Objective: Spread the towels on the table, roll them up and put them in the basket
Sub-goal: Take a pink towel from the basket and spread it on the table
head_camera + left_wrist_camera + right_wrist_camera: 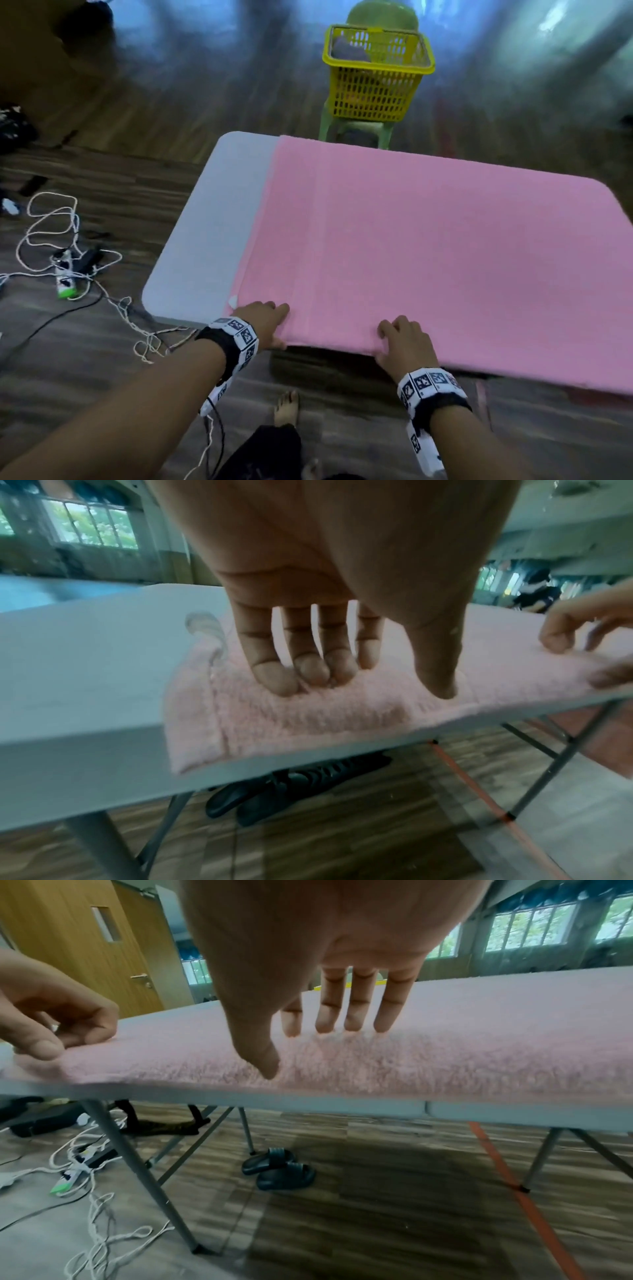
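The left hand lies on the pink towel at the near edge of the surface, close to the near left corner of the towel. Its grip is wide: the fingers are straight and press down on the cloth, and the thumb points down at the towel's near hem. It holds nothing.

The right hand lies on the same near edge, a little way to the right of the left hand. Its grip is wide too. The fingers are straight with their tips on the fuzzy cloth, and the thumb hangs over the edge.

The pink towel is spread flat over most of the surface. It reaches the far edge and the right edge. A strip of the grey surface shows bare along the left side. A small white tag sticks out at the towel's near left corner.

Past the far edge stands a yellow basket on a green stool. Something grey lies inside the basket.

Under the surface is a pair of dark slippers on the wooden floor. White cords and a power strip lie on the floor to the left.
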